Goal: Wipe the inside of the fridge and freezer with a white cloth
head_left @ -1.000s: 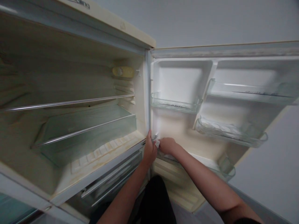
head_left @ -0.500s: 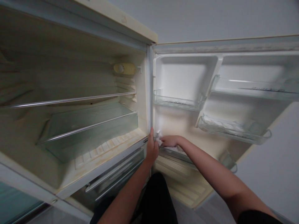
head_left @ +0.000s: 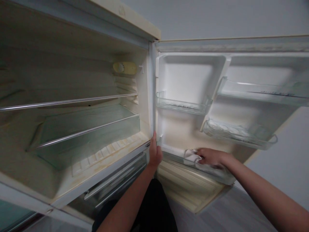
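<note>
In the lower door shelf [head_left: 173, 156], a clear bin on the open fridge door [head_left: 190, 77], my right hand [head_left: 211, 157] is closed on a crumpled white cloth [head_left: 191, 156]. The cloth presses down inside the bin, around its middle. My left hand [head_left: 155, 154] is at the hinge-side end of the same bin, its fingers closed around that end and partly hidden. The door stands wide open to the right of the fridge compartment.
On the left, the stained fridge compartment [head_left: 106, 166] holds a glass shelf [head_left: 72, 102] and a clear drawer [head_left: 94, 135]. Upper door bins [head_left: 183, 106] stick out above my hands; something white and crumpled [head_left: 227, 127] lies in one. My knee [head_left: 156, 206] is below.
My right hand has slid the white cloth rightwards, from the hinge-side end toward the middle of the lower door shelf. My left hand stays at the bin's end. The view has shifted slightly.
</note>
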Tool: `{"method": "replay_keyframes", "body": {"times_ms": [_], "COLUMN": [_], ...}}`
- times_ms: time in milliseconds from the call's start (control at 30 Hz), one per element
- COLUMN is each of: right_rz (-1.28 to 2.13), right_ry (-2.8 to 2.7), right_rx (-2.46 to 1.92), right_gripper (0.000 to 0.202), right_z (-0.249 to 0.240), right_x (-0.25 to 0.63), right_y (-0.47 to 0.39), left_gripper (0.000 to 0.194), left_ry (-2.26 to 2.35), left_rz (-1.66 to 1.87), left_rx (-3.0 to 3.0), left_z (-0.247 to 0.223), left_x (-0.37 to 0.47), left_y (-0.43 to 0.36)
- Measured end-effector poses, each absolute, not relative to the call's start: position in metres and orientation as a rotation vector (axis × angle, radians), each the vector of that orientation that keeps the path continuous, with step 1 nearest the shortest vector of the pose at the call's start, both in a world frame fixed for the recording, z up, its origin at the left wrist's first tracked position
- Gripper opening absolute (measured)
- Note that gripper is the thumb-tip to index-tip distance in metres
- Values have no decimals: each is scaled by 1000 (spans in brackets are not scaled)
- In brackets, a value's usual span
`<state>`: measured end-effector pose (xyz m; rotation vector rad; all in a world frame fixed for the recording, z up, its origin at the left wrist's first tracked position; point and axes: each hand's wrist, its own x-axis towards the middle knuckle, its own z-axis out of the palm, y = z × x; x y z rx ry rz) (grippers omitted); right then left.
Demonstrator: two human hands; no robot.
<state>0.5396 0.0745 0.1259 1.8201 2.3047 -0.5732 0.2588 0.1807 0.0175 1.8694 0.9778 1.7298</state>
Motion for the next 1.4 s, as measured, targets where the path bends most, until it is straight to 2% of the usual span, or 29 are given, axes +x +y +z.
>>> {"method": "replay_keyframes", "body": {"times_ms": [133, 233, 367, 600, 733, 867, 1033, 1400], "right_rz": [-455, -386, -557, -809, -892, -868, -1027, -800], "right_ry": [2019, 1891, 1924, 2260, 2410, 2478, 2641, 2824], "right_rx": [1957, 2036, 2063, 1751, 1736, 1660, 1426, 1599], "right_gripper": [38, 36, 31, 47, 54, 51, 40, 49], "right_z": [123, 118, 118, 130, 135, 135, 124, 99], "right_x": [569, 588, 592, 532, 491, 455, 421, 422], "right_y": [52, 43, 39, 72, 96, 119, 150, 143], "left_gripper": [69, 68, 66, 65, 68, 68, 67, 75], "left_ry": [959, 952, 956, 985, 994, 985, 984, 963], "left_rz": [1734, 1735, 1709, 1678, 1698, 1686, 1724, 1697], "left_rx": [1923, 1947, 1936, 1893, 1899, 1904, 1881, 1856], "left_z": [17, 17, 20, 26, 25, 25, 23, 22], "left_x": [258, 258, 258, 258, 259, 259, 260, 262], "left_y": [180, 179, 177, 178, 180, 180, 180, 173]}}
